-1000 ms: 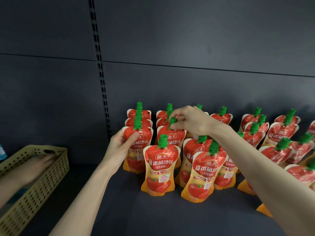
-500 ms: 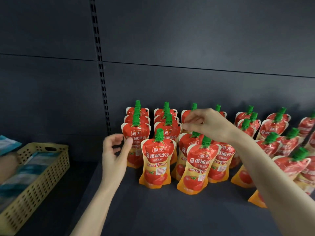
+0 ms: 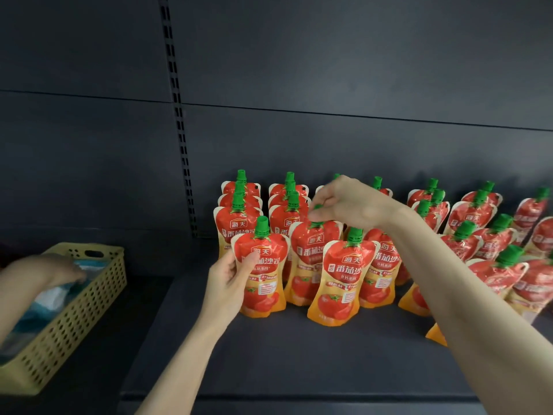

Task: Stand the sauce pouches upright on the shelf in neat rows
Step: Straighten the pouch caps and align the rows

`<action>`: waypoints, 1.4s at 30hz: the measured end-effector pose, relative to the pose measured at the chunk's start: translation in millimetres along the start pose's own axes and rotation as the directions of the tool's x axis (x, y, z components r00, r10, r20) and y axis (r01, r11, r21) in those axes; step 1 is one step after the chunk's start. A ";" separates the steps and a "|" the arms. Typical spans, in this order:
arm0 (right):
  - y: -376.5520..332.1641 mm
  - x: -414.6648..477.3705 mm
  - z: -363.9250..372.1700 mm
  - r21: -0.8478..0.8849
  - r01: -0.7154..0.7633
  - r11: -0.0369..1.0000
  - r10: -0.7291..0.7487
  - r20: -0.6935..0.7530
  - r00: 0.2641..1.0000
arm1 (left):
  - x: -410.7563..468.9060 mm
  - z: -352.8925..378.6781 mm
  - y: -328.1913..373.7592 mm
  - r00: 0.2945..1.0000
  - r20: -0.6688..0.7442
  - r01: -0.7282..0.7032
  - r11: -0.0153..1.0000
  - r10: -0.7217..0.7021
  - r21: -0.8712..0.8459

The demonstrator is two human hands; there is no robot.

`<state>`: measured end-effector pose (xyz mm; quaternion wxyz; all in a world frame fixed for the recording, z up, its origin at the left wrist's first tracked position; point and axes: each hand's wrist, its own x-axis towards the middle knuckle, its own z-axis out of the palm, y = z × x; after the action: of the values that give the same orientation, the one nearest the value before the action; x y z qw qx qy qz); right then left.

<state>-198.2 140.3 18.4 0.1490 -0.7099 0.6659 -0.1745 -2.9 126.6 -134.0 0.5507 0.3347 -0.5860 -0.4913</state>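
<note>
Carefully, left hand [image 3: 229, 284] grips the front pouch [image 3: 263, 283], apparently squaring its row. At its one o'clock, right hand [image 3: 350, 202] pinches a cap [image 3: 317, 207], seemingly for steadiness.

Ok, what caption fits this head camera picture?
Left hand holds a front sauce pouch while right hand pinches a second pouch by its cap.

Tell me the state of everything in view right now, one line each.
left hand, grips front-left pouch, upright.
right hand, pinches cap of second-row pouch, upright.
front-centre pouch, upright, free.
right-side pouches, leaning, untidy.
basket, another person's hand inside.
</note>
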 end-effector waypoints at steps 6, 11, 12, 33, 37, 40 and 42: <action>-30.5 3.3 20.5 -0.035 0.071 0.997 -0.070 0.034 0.997 | -0.8 -27.8 0.3 0.999 -0.051 -0.003 0.999 0.005 0.036; -27.9 -7.5 48.9 0.057 0.069 0.996 -0.061 -0.142 0.988 | -8.9 -32.7 -4.7 1.000 -0.009 0.019 1.000 -0.019 0.013; -25.2 -11.8 57.2 0.094 0.067 0.993 -0.047 -0.196 0.979 | -11.4 -32.5 -7.8 1.000 0.006 0.028 1.000 -0.028 0.010; -42.5 -19.7 119.0 0.211 0.210 0.955 -0.028 -0.640 0.768 | -15.0 -50.1 -12.2 0.998 -0.050 0.035 0.997 -0.032 0.068; -41.0 -16.4 123.5 0.359 0.221 0.907 0.062 -0.632 0.773 | -15.1 -54.4 -10.8 0.997 -0.074 0.041 0.996 -0.036 0.076; -34.0 -14.2 131.3 0.480 0.188 0.857 0.164 -0.600 0.783 | -14.8 -56.2 -11.8 0.995 -0.089 0.059 0.996 -0.053 0.063; -28.5 -15.5 143.5 0.611 0.164 0.774 0.236 -0.519 0.822 | -14.3 -57.0 -13.1 0.994 -0.085 0.069 0.996 -0.064 0.055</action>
<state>-109.4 154.8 -98.1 0.1763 -0.5191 0.5951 -0.5877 53.1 124.2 -156.0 0.5479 0.3900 -0.5651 -0.4778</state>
